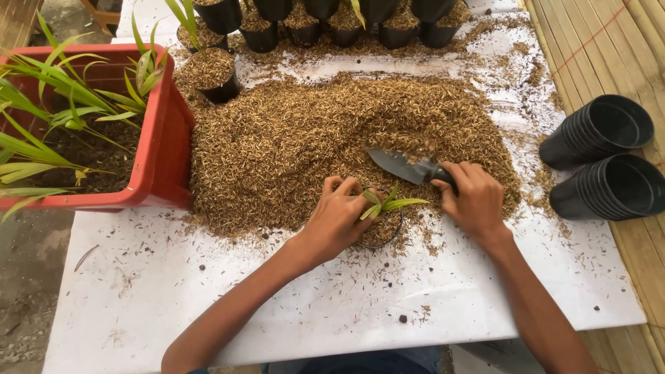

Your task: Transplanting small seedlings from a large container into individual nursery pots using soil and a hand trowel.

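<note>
My left hand (337, 216) wraps around a small black pot (386, 232) filled with brown husk and steadies a green seedling (386, 203) standing in it. My right hand (474, 197) grips the dark handle of a small trowel (404, 165), whose grey blade carries a little husk and points left over the pile. A broad heap of brown rice husk (305, 138) covers the white sheet (277, 312) just beyond both hands.
A red crate (166, 138) of soil and green seedlings stands at the left. Filled black pots (215, 73) line the far edge. Two lying stacks of empty black pots (603, 159) rest at the right on bamboo slats.
</note>
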